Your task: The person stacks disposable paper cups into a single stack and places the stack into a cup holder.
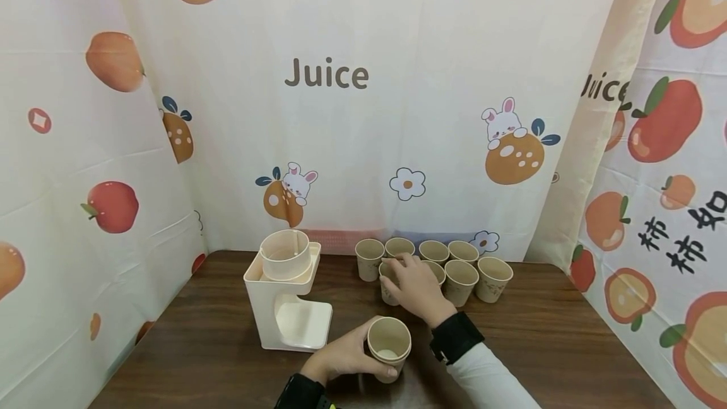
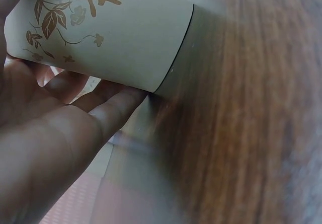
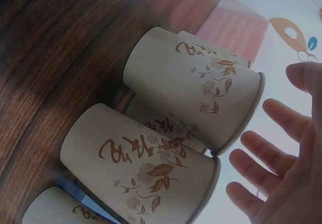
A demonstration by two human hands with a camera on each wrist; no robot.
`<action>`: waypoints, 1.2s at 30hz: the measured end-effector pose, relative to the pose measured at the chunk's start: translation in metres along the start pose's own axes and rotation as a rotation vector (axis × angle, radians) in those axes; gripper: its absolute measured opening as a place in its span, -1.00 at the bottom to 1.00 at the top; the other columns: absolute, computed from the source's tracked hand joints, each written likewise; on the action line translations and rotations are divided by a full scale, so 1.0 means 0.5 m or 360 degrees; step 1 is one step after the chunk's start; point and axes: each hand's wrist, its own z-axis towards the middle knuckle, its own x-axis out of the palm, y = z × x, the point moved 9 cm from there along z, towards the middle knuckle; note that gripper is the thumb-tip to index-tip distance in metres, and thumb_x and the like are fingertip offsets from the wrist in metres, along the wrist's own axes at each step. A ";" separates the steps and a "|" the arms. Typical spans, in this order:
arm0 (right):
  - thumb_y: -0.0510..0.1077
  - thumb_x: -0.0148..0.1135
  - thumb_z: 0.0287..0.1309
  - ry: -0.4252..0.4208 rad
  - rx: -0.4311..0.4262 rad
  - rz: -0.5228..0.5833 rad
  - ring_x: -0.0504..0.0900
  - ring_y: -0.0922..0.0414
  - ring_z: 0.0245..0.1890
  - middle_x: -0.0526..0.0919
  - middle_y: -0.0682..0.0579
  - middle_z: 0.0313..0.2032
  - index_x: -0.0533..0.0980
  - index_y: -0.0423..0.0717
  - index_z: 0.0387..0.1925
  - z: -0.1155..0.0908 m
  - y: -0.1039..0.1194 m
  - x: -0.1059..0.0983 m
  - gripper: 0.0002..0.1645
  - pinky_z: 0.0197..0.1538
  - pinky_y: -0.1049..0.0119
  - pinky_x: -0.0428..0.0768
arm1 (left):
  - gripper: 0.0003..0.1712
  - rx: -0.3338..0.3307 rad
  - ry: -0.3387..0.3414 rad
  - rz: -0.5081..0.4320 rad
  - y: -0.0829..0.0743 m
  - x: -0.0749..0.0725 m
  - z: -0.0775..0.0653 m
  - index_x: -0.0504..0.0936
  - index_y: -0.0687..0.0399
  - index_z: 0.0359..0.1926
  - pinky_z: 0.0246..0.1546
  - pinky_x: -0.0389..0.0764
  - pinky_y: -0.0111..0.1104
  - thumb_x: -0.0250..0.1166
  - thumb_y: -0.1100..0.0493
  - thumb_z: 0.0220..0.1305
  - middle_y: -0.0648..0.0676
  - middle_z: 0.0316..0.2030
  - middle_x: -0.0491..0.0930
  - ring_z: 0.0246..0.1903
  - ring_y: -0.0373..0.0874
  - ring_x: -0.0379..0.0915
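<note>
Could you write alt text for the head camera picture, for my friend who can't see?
A person's left hand grips a beige cup at a brown table, while the right hand reaches over more cups behind it. A cream stand topped by a round container is at left; behind hangs cloth printed with fruit and "Juice".

Brown wood-grain table (image 1: 199, 346): cream stand (image 1: 265, 317) left, patterned cups (image 1: 459, 290) clustered toward back.

Looking forward-down over table (image 1: 539, 333) from head, kinda far; from wrists, tilted, super close on cups (image 3: 138, 163) shared with head.
</note>
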 end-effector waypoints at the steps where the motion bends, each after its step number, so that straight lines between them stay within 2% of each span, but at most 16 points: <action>1: 0.15 0.11 0.20 0.0006 0.0010 -0.0018 0.46 -0.04 -0.12 0.51 -0.11 -0.08 0.51 0.05 0.07 0.001 0.000 0.002 -0.53 -0.18 0.00 0.52 | -0.19 -0.0003 0.0000 -0.0001 0.000 0.000 0.000 0.25 -0.11 0.24 0.12 0.34 0.04 0.45 0.20 -0.02 0.20 0.10 0.43 0.08 0.14 0.30; 9: 0.26 0.02 0.23 0.0116 0.0103 -0.0140 0.40 -0.06 0.00 0.47 -0.08 0.01 0.49 0.16 0.10 0.006 -0.004 0.022 -0.50 -0.05 -0.08 0.44 | -0.18 -0.0005 -0.0005 0.0012 0.000 0.000 -0.001 0.25 -0.13 0.25 0.12 0.35 0.00 0.45 0.20 -0.02 0.17 0.10 0.44 0.08 0.12 0.31; 14: 0.28 -0.01 0.24 0.0139 0.0123 -0.0160 0.39 -0.05 0.01 0.47 -0.06 0.03 0.49 0.18 0.11 0.007 -0.005 0.032 -0.49 -0.03 -0.11 0.41 | -0.19 -0.0011 -0.0020 0.0011 0.001 -0.002 -0.001 0.27 -0.13 0.24 0.11 0.35 0.00 0.45 0.21 -0.04 0.18 0.09 0.44 0.07 0.12 0.32; 23: 0.26 0.03 0.23 0.0153 0.0101 -0.0136 0.39 -0.08 0.03 0.48 -0.07 0.03 0.49 0.16 0.11 0.007 -0.002 0.036 -0.49 0.04 -0.14 0.37 | -0.20 -0.0001 -0.0015 0.0016 -0.001 -0.003 0.001 0.27 -0.12 0.23 0.12 0.33 0.00 0.46 0.20 -0.04 0.15 0.08 0.45 0.07 0.11 0.32; 29: 0.23 0.09 0.20 0.0166 0.0030 -0.0149 0.41 -0.09 -0.03 0.51 -0.08 -0.05 0.51 0.13 0.07 0.007 0.003 0.030 -0.52 0.02 -0.09 0.42 | -0.19 0.0000 -0.0005 0.0014 -0.001 -0.002 0.003 0.27 -0.12 0.23 0.12 0.34 -0.02 0.46 0.20 -0.04 0.16 0.09 0.45 0.07 0.10 0.32; 36: 0.16 0.21 0.12 0.0255 -0.0003 0.0012 0.41 -0.11 -0.05 0.55 -0.12 -0.10 0.55 0.11 0.01 0.010 0.010 0.025 -0.56 0.05 -0.02 0.45 | -0.20 0.0009 -0.0018 0.0005 -0.001 -0.003 0.001 0.28 -0.09 0.22 0.13 0.33 0.02 0.46 0.21 -0.05 0.11 0.07 0.46 0.06 0.05 0.34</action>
